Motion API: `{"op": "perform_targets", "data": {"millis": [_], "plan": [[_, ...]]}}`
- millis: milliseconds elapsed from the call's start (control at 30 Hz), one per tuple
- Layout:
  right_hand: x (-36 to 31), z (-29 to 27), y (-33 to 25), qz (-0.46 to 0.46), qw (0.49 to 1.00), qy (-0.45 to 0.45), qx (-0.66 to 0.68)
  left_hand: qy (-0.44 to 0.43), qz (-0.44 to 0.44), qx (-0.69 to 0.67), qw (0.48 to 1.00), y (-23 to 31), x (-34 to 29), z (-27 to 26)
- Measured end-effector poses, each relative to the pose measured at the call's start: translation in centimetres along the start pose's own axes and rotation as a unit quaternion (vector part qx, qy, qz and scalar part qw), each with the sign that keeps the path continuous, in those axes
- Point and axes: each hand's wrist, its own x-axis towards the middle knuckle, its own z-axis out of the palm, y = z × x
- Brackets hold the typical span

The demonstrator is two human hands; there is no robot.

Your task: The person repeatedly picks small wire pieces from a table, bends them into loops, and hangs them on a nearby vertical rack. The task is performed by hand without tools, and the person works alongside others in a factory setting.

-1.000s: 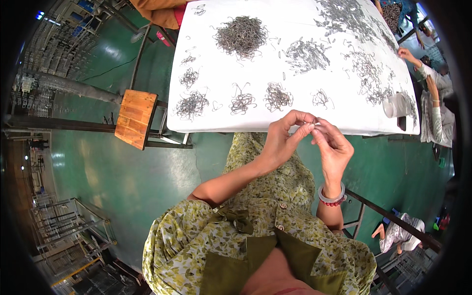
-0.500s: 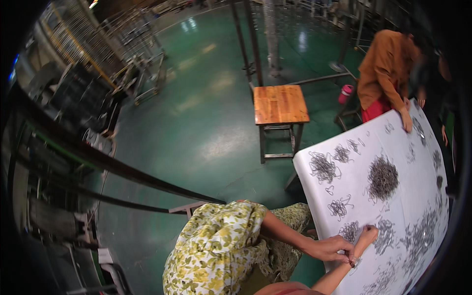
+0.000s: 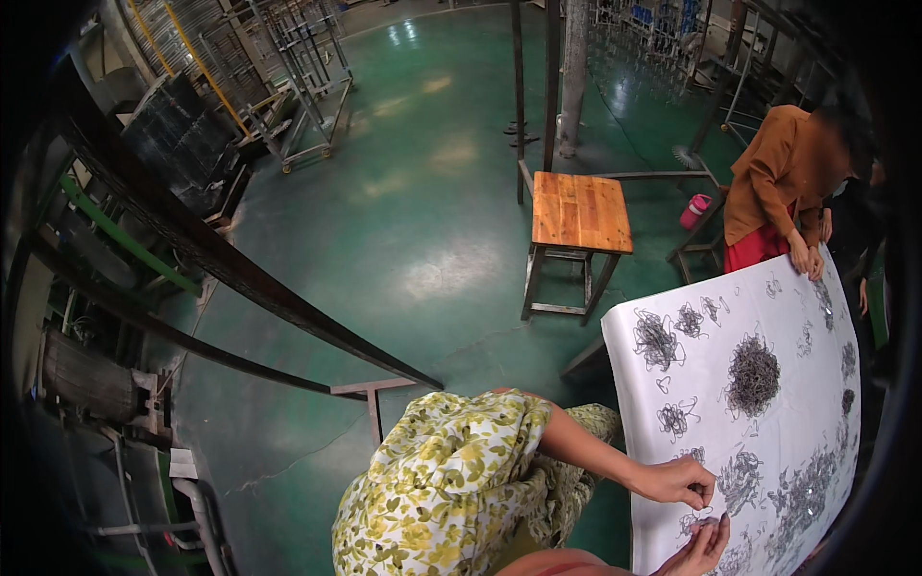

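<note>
Thin dark bent wire pieces lie in loose piles on a white-covered table [image 3: 629, 384]. My left hand [image 3: 680, 482] reaches over the table's near left part, thumb and fingers pinched together; what they hold is too small to make out. Just below it, my right hand [image 3: 703, 549] comes up from the lower edge, fingers curled together, their grip unclear. The fingertips of both hands are close to each other. A small pile of wire pieces [image 3: 693, 523] lies by them, and another pile [image 3: 740, 482] is to the right.
A dense dark pile [image 3: 754, 376] sits mid-table. Across the table a person in an orange top [image 3: 773, 173] has both hands at its far edge. A wooden-topped stool [image 3: 581, 213] stands on the green floor. A dark metal bar [image 3: 269, 298] runs along the left.
My right hand has drawn back from the piles toward the lower edge, and my hands no longer cross. My left hand has turned to a pinch. The view has shifted, moving the scene slightly right.
</note>
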Motion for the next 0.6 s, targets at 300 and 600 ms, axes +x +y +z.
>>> {"op": "perform_targets", "data": {"millis": [300, 600], "plan": [[-2.3, -0.3, -1.6, -0.034, 0.999, 0.004, -0.02, -0.019, 0.024, 0.009, 1.0, 1.6, 0.3, 1.7], [-1.1, -2.4, 1.3, -0.067, 0.997, 0.021, -0.03, -0.057, 0.02, 0.031, 0.998, 1.6, 0.2, 1.5]]}}
